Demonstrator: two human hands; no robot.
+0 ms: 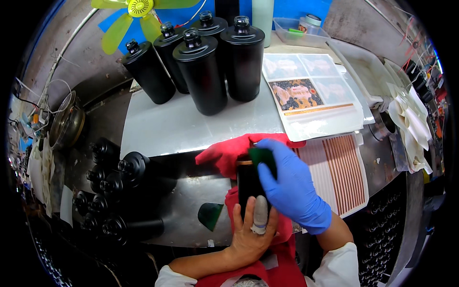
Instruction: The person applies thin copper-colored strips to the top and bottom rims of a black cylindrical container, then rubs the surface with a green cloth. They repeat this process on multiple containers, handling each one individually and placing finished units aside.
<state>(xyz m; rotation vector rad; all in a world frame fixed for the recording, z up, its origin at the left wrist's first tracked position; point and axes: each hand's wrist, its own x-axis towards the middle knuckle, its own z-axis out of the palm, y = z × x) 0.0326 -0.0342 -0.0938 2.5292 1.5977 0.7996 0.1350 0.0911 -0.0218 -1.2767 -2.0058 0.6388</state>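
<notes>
A black bottle point(247, 184) lies on a red cloth point(221, 154) in front of me, with a thin copper-coloured band point(244, 163) across its far part. My left hand point(249, 235), bare with a pale cover on one finger, has its fingers closed over the bottle's near end. In a blue glove, my right hand point(295, 186) grips a dark green flat scraper point(262, 158) against the bottle near the band. The glove hides part of the scraper and of the bottle. Left of my left hand, another green scraper point(210, 215) rests on the metal table.
Several black bottles point(201, 76) stand on a white board point(158, 129) at the back; more point(136, 172) crowd the left. Printed decal sheets point(318, 119) and a sheet of copper stripes point(342, 172) lie right. A yellow-green fan point(140, 7) and plastic bins point(363, 71) are behind.
</notes>
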